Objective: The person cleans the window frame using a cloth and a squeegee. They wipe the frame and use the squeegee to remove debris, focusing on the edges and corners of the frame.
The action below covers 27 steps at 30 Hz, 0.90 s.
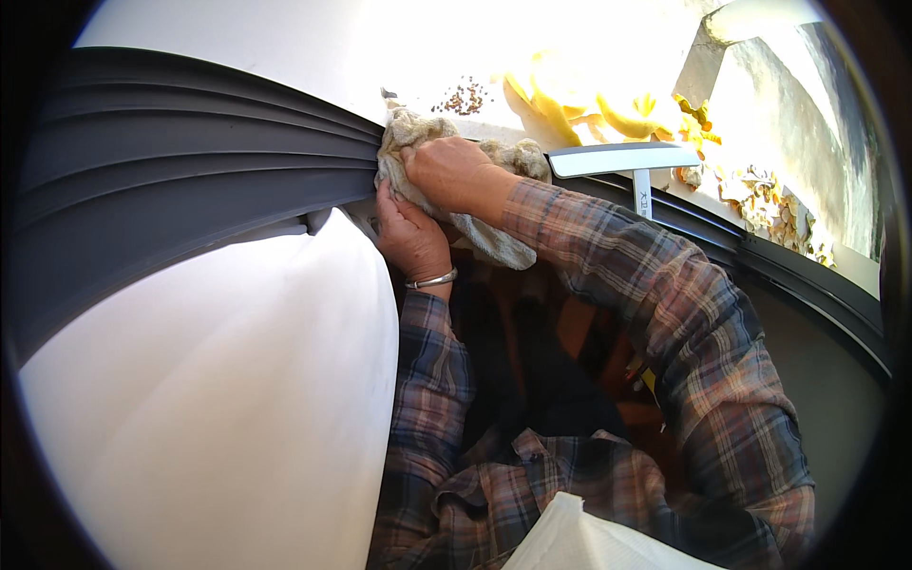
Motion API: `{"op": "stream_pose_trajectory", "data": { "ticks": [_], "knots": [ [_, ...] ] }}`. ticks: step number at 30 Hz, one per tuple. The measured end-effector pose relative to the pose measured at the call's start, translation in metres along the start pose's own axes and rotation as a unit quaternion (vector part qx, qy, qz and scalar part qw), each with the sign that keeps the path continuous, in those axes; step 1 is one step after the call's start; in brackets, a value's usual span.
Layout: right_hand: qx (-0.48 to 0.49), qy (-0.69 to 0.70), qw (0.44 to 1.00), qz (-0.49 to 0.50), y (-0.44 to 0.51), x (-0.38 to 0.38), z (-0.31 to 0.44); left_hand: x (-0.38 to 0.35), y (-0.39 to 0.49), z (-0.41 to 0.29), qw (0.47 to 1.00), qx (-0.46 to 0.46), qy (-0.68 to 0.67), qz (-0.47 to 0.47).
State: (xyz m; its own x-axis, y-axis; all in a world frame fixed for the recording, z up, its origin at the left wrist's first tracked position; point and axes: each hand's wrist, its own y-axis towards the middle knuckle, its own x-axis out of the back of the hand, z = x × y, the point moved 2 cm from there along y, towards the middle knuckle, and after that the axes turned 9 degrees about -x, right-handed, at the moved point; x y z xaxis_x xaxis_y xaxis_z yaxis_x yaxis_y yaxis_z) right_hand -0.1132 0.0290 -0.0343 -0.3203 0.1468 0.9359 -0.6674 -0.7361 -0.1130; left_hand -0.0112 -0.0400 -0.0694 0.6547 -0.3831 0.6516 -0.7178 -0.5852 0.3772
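Observation:
A damp-looking, off-white terry cloth point(493, 239) is bunched at the end of the dark grey metal window frame point(178, 139). My right hand point(456, 174) is closed in a fist over the cloth and presses it against the frame. Just below, my left hand point(413, 234) grips the cloth's lower edge, its fingertips beside the frame. A metal bangle point(432, 279) circles the left wrist. To the right, a squeegee point(623, 159) with a pale head and lettered handle rests across the dark window track point(687, 214). My right forearm hides part of its handle.
Yellow peels point(552, 107) and small dark seeds point(463, 97) lie on the bright ledge beyond the track. Dry brown pieces point(766, 199) lie farther right. A white curtain point(235, 399) hangs at my left, close to the left arm.

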Motion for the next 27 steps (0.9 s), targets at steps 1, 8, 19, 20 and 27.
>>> {"op": "stream_pose_trajectory", "data": {
  "ticks": [1,8,19,20,27],
  "knots": [
    [0.011,0.01,1.0,-0.005,0.003,0.001,0.002,0.002,0.0,0.003,0.999,0.023,-0.016,-0.022],
    [-0.022,0.011,0.999,0.03,0.004,0.007,0.018,0.001,-0.003,0.013,0.997,0.063,-0.007,0.043],
    [0.115,0.015,0.986,0.118,0.043,0.022,-0.027,-0.006,-0.004,0.019,0.992,0.061,-0.064,0.094],
    [0.105,0.049,0.983,0.142,0.045,0.022,-0.032,-0.006,-0.004,0.02,0.986,0.101,-0.071,0.111],
    [0.046,0.147,0.979,0.131,0.012,0.004,-0.039,-0.007,-0.016,0.012,0.948,0.184,-0.249,0.079]
  ]
}}
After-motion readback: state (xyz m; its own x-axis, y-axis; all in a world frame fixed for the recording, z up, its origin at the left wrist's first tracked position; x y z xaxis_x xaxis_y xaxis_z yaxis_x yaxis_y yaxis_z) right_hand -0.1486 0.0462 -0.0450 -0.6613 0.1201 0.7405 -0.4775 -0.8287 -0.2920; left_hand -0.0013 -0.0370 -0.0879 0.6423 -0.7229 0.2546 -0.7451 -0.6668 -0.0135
